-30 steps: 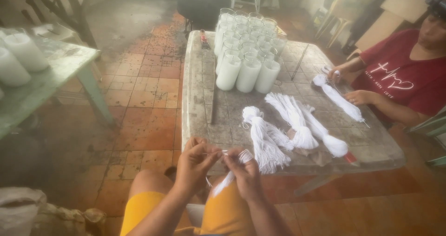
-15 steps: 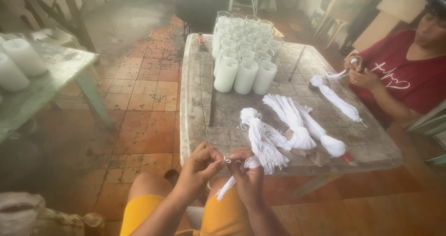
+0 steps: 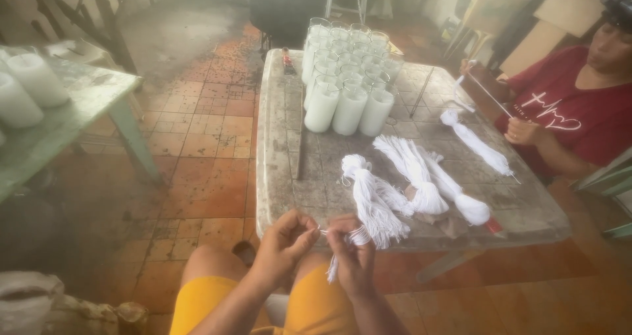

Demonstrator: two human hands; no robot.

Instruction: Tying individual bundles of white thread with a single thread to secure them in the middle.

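My left hand [image 3: 284, 240] and my right hand [image 3: 350, 251] meet at the near edge of a worn grey table [image 3: 283, 144], pinching thin white strings [image 3: 337, 243] between the fingertips. A few strands hang down from my right hand. Just beyond it lies a tied bundle of white strings [image 3: 372, 200]. Two more white bundles [image 3: 421, 173] lie side by side further right on the table.
Several tall glass jars of white wax [image 3: 349, 78] stand at the table's far middle. A person in a red shirt [image 3: 579, 117] sits at the right, pulling a string from another bundle [image 3: 477, 144]. A green table with white candles [image 3: 39, 104] stands left. Tiled floor lies between.
My hands have shifted slightly lower in view and stay together on the strings. The person at the right has raised a hand and drawn a string up from their bundle.
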